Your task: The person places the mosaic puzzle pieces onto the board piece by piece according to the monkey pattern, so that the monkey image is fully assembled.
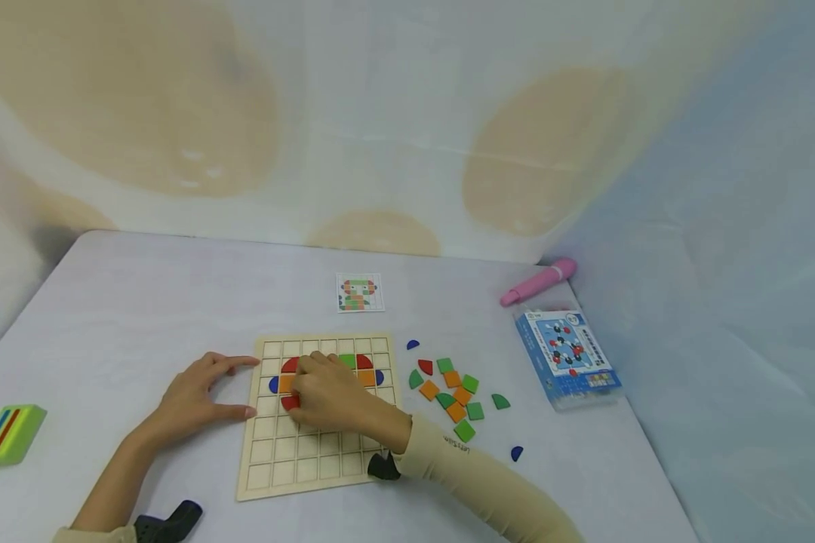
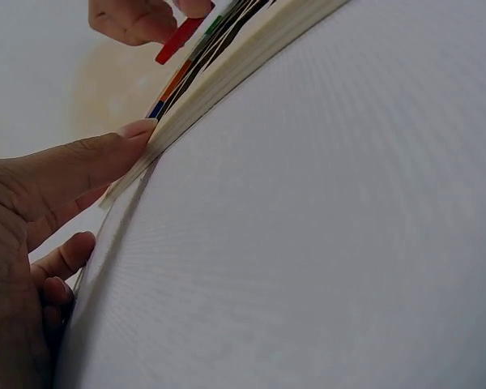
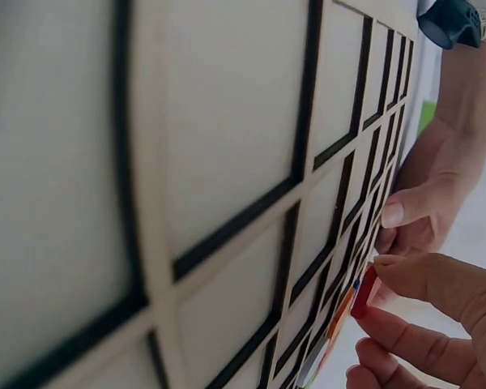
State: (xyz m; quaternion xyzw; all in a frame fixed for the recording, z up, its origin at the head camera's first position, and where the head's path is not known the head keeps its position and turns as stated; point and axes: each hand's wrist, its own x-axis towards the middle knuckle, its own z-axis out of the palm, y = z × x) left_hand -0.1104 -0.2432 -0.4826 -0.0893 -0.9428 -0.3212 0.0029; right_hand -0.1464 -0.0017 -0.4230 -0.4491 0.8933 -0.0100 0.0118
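A wooden grid board (image 1: 284,473) lies on the table, with red, orange, green and blue pieces in its upper rows. My left hand (image 1: 189,396) touches the board's left edge, thumb and index finger spread apart. Over the board's upper left part, my right hand (image 1: 333,396) pinches a red piece (image 3: 364,292) between thumb and finger. The left wrist view shows this red piece (image 2: 178,40) tilted, just above the board's surface. The fingers hide some cells beneath them.
Loose green, orange, red and blue pieces (image 1: 475,411) lie right of the board. A pattern card (image 1: 361,292) is behind it. A blue box (image 1: 569,354) and a pink microphone-shaped object (image 1: 539,282) stand at the right, a yellow-green case (image 1: 10,434) at the far left.
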